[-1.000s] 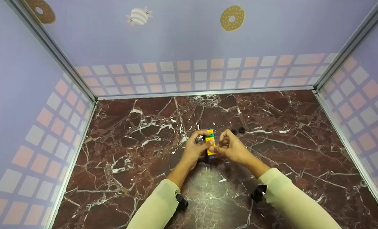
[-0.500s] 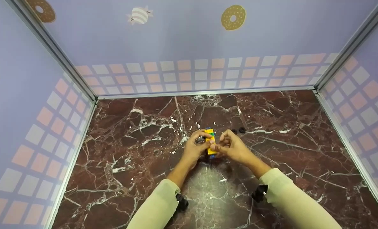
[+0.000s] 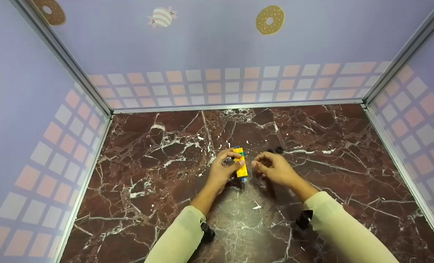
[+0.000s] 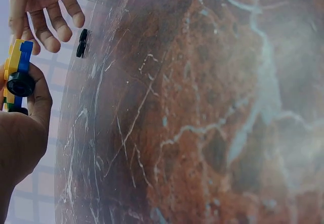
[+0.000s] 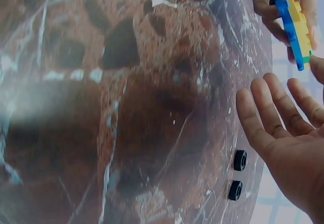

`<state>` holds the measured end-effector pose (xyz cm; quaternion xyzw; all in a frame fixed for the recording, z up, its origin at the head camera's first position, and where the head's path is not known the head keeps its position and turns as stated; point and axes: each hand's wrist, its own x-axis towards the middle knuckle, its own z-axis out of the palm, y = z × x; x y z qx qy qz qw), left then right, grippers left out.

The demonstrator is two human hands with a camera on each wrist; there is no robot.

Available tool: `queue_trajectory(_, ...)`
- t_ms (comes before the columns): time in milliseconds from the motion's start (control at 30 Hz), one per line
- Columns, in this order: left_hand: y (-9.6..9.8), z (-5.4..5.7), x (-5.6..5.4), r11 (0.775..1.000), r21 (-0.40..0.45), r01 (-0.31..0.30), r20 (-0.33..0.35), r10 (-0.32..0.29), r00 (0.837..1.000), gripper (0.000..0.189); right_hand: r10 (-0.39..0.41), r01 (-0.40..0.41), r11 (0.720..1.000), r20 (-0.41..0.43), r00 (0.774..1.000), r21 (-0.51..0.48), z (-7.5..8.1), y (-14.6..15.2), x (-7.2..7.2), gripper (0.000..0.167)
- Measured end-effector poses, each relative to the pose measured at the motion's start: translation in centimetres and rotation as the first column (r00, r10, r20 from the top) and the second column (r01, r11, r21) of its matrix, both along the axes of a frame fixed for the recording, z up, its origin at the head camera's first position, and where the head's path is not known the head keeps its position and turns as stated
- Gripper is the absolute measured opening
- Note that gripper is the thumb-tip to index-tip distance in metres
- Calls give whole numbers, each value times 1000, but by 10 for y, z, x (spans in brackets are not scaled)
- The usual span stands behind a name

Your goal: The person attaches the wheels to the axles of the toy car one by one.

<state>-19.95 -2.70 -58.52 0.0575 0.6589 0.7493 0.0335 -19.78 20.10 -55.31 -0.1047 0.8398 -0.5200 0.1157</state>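
Observation:
In the head view my left hand (image 3: 222,168) grips a small toy car (image 3: 241,168) built of yellow, green and blue bricks, its thumb on the yellow top. Black wheels (image 4: 21,84) sit on the car's left side in the left wrist view. The right wrist view shows a bare blue side of the car (image 5: 290,32). My right hand (image 3: 277,170) is just right of the car, a small gap between them in the head view, with loosely bent fingers and nothing in them. Two loose black wheels (image 5: 240,160) stand on the table beyond the right hand.
The dark red marble-patterned tabletop (image 3: 158,204) is edged by pale metal strips. Purple panels with pastel squares (image 3: 209,44) rise at the back and both sides. A black wrist camera (image 3: 304,219) is strapped at the right sleeve, another (image 3: 207,232) at the left.
The right hand has drawn away from the car to the right; its fingers touched the yellow bricks before. The left hand still holds the car in nearly the same place.

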Motion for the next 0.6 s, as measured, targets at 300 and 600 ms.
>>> queue_trajectory(300, -2, 1, 1, 1000, 12, -12, 14, 12, 1000, 27, 77, -23, 973, -232, 970, 229, -4, 14, -9, 24)
queue_trajectory(600, -3, 2, 2, 1000, -2, -15, 15, 15, 1000, 28, 55, 68, 942, -349, 935, 330, -10, 24, -15, 30)
